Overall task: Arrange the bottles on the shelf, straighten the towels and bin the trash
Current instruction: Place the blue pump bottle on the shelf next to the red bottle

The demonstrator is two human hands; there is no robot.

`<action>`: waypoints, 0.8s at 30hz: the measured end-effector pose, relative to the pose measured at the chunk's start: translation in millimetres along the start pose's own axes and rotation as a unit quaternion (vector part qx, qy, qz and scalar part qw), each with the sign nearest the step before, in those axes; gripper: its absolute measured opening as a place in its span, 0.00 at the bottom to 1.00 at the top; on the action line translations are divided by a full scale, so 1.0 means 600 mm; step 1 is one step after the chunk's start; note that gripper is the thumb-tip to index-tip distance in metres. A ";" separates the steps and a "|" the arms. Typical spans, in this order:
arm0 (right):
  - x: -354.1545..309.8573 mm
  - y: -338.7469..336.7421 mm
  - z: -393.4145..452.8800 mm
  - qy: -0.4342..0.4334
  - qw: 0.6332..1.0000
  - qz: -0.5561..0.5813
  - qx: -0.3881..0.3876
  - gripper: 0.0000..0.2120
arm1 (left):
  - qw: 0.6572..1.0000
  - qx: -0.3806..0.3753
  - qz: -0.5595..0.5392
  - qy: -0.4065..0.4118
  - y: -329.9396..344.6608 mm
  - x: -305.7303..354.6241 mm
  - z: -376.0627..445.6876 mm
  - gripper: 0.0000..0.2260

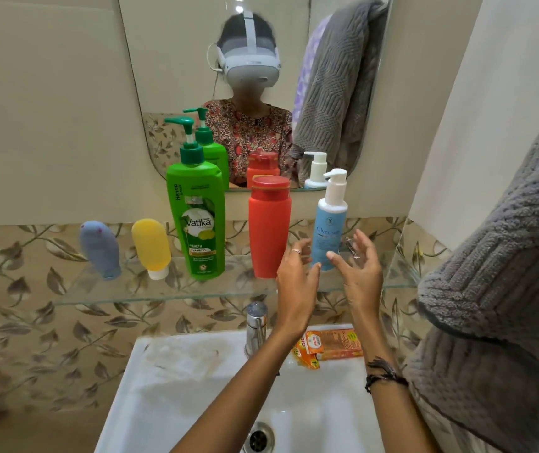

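Mirror: fixed on the wall above the shelf; it reflects the bottle tops, a headset and the towel.
Towel: grey and ribbed, hanging in folds at the right edge, beside the shelf's right end.
Sink: white basin under the shelf, drain at the bottom of the frame.
Shelf: clear glass, mounted on the leaf-patterned tiles, carrying five bottles in a row.
Green bottle: tallest, pump top, upright, third from the left.
Red bottle: upright with a flip cap, between the green and the blue bottle.
Blue bottle: pale blue with a white pump, upright, at the right end of the row.
Yellow bottle: small, standing on its white cap, left of the green bottle.
Grey bottle: small, standing cap down and tilted, at the far left.
Tap: chrome, at the back rim of the sink.
Wrapper: orange packet lying on the sink rim, right of the tap.
Left hand: fingers spread loose, holding nothing, in front of the red bottle's base.
Right hand: fingers open and curled, gripping nothing, just in front of the blue bottle; contact cannot be told.
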State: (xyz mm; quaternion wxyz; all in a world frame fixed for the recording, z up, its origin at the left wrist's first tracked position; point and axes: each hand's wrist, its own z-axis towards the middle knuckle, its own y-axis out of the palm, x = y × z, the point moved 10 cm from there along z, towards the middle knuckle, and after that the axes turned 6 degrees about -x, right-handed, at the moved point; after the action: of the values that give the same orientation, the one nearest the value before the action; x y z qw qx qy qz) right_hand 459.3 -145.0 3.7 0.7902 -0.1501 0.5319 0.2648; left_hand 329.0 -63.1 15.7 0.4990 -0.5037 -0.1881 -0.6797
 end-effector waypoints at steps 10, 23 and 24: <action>-0.179 -0.014 -0.131 -0.139 0.979 0.041 0.141 0.15 | 0.981 -0.110 -0.151 0.058 -0.025 0.120 -0.050 0.08; -0.464 -0.049 -0.285 -0.295 0.897 -0.194 0.267 0.11 | 0.892 -0.233 -0.316 0.223 -0.073 0.360 -0.124 0.04; -0.491 -0.054 -0.301 -0.314 0.874 -0.237 0.286 0.10 | 0.884 -0.243 -0.320 0.240 -0.071 0.382 -0.128 0.02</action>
State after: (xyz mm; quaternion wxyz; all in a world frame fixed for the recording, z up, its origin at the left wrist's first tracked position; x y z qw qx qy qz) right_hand 253.7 -341.3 203.2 0.9632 0.0515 0.2567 -0.0610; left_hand 255.2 -215.0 193.9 0.1464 -0.3430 -0.0428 -0.9269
